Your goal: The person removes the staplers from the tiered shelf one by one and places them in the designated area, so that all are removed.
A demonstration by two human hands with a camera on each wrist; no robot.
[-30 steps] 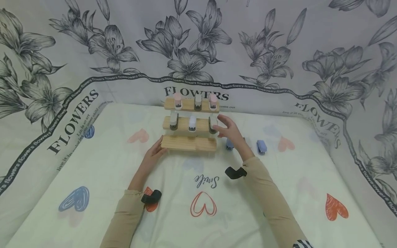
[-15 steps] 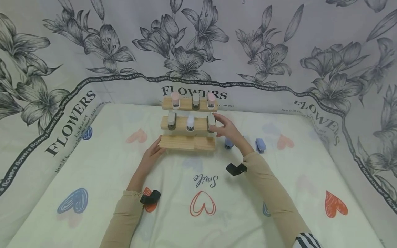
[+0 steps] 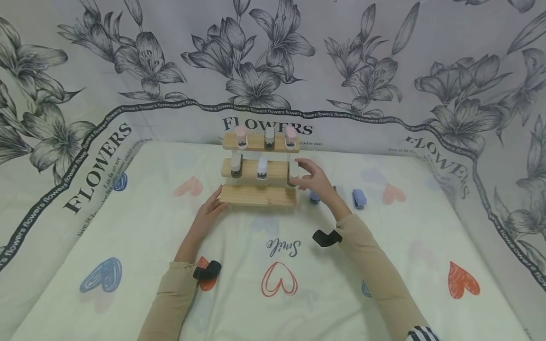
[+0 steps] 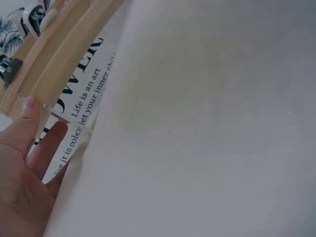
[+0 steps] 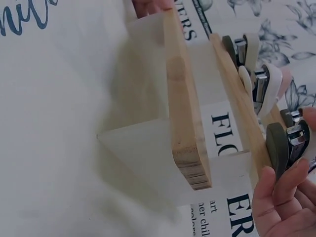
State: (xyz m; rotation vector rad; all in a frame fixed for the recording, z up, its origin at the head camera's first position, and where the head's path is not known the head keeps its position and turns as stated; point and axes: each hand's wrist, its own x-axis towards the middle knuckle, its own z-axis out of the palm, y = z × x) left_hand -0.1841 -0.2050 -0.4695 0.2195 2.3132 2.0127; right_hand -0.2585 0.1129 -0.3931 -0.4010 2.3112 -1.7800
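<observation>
A three-tier wooden display rack with clear supports stands at the middle of the head view. My left hand [image 3: 207,213] holds the left end of its bottom board [image 3: 258,195]; the left wrist view shows the thumb [image 4: 29,104] on the wood and fingers beside the clear support. My right hand [image 3: 314,181] pinches a grey stapler with a dark base [image 5: 279,143] at the right end of the middle board [image 3: 277,169]. Another grey stapler [image 3: 236,165] and a white stapler [image 3: 262,167] share that board. The top board carries two pink staplers [image 3: 241,136] and a grey one [image 3: 269,137].
Right of the rack, a blue stapler [image 3: 359,199] lies on the heart-printed cloth [image 3: 239,303]. A second blue stapler [image 3: 314,197] is partly hidden behind my right hand. A flower-printed curtain [image 3: 367,66] hangs close behind the rack.
My right fingers have closed in on the grey stapler, which has shifted slightly right at the board's end. My left hand keeps its hold on the bottom board.
</observation>
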